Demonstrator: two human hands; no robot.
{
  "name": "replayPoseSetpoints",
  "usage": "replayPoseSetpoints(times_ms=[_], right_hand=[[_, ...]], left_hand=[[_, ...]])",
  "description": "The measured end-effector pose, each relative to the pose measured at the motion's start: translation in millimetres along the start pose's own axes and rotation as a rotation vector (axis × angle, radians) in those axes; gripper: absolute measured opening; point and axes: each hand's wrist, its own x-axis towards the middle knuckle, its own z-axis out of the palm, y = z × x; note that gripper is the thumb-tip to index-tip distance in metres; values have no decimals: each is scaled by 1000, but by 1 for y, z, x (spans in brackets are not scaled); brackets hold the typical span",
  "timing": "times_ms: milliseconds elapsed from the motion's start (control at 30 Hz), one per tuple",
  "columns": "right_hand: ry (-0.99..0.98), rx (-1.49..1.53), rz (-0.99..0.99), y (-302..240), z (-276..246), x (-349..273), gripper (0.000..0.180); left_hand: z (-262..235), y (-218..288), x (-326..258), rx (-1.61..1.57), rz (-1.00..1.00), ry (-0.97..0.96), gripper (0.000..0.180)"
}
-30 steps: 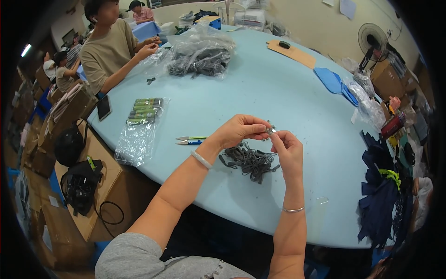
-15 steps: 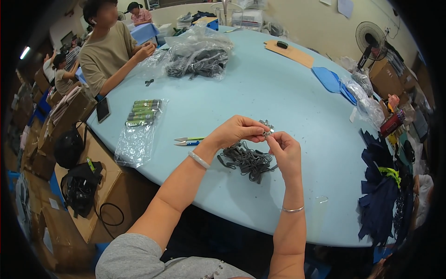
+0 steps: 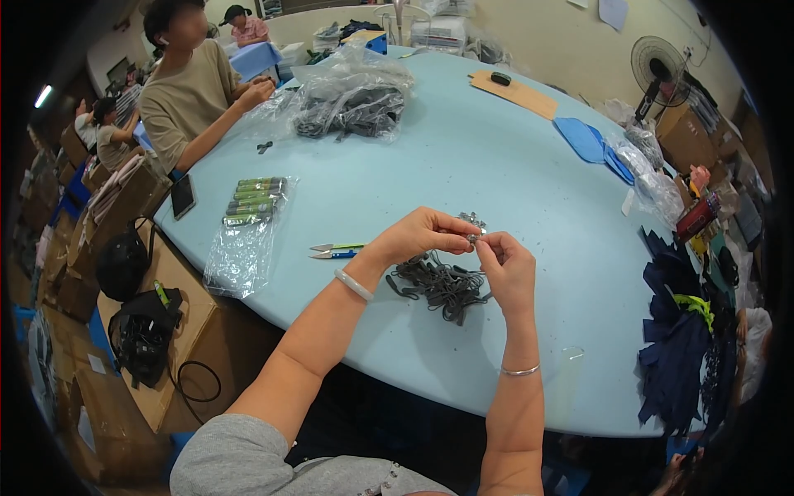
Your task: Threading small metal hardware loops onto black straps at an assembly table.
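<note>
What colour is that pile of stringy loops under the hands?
Dark grey loops, seen in the head view.

On the pale blue counter (image 3: pixel 463 165): small blue-handled snips (image 3: pixel 335 250) near the left edge, a clear plastic bag of green tubes (image 3: pixel 248 227) beside them, blue cloth pieces (image 3: pixel 589 140) toward the right edge.

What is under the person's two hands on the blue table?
A heap of dark grey cords lies on the light blue table below the left hand and right hand. The small piece pinched between their fingers is mostly covered.
</note>
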Motion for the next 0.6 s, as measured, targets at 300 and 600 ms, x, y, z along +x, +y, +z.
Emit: replayPoseSetpoints(times_ms=[300,600], right_hand=[[-4,-70,-43,1,1,0,11],[-36,56,20,-2,3,-1,9]], left_hand=[[0,-1,1,139,71,62,20],[2,2,0,216,86,74,19]])
